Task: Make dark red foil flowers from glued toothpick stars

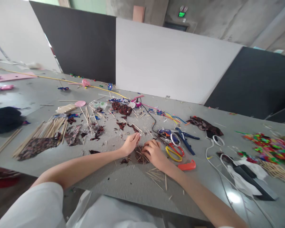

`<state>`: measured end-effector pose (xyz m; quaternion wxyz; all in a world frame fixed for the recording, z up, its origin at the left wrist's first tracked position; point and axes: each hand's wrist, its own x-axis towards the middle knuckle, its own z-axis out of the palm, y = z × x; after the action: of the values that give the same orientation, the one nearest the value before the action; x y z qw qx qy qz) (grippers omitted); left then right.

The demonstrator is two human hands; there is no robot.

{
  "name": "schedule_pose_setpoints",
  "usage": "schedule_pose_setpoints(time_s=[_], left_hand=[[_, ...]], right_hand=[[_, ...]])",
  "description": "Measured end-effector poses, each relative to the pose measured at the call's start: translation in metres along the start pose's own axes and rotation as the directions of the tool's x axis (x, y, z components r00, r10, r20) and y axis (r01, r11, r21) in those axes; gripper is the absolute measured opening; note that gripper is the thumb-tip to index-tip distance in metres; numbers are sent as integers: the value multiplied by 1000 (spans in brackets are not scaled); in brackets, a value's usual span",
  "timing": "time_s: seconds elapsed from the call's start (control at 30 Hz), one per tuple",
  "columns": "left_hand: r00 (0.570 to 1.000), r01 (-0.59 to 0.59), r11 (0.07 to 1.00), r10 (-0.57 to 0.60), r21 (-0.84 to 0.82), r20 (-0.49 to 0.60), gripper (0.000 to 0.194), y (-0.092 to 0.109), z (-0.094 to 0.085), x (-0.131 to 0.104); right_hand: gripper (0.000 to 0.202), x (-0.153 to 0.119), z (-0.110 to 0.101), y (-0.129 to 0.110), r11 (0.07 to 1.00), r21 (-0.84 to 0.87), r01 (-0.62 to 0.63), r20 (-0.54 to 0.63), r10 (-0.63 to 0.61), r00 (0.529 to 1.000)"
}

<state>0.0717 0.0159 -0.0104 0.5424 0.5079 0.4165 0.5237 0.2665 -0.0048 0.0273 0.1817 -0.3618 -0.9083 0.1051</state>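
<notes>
A round, dark-brown patterned fabric piece, with thin wooden sticks fanning out across it, lies on the grey table in front of me. My right hand bends over its right side, fingers curled and touching it. Just above its left edge is my left hand, fingers pressed together in a pinch. Something small and pale shows at those fingertips, too small to name. Short loose sticks lie below my right hand. Dark fabric scraps are near my left wrist.
To the right lie a blue-handled cutter, scissors with yellow and red loops, an orange-red tool and a white ring. Bundled sticks lie left. White cables and colourful pompoms are far right.
</notes>
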Motion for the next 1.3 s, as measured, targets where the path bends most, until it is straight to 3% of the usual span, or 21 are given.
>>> schedule_pose_setpoints(time_s=[0.27, 0.47, 0.63, 0.8, 0.97, 1.3], left_hand=[[999, -28, 994, 31, 104, -33, 60, 2, -2, -1], [997, -82, 928, 74, 364, 36, 47, 8, -4, -5], [988, -150, 890, 115, 431, 105, 34, 13, 0, -9], [983, -88, 954, 37, 286, 177, 44, 5, 2, -7], [987, -69, 985, 44, 161, 154, 50, 0, 1, -3], [990, -63, 992, 49, 106, 135, 54, 2, 2, -4]], right_hand=[[9, -12, 0, 13, 992, 113, -51, -295, 83, 952], [10, -11, -6, 15, 988, 150, -37, -414, 97, 905], [8, -13, -6, 13, 987, 156, -20, -432, 86, 898], [10, -13, -4, 14, 986, 165, -9, -434, 81, 897], [12, -13, -3, 15, 983, 181, -8, -423, 86, 902], [15, -13, -4, 14, 976, 207, -66, -378, 143, 915]])
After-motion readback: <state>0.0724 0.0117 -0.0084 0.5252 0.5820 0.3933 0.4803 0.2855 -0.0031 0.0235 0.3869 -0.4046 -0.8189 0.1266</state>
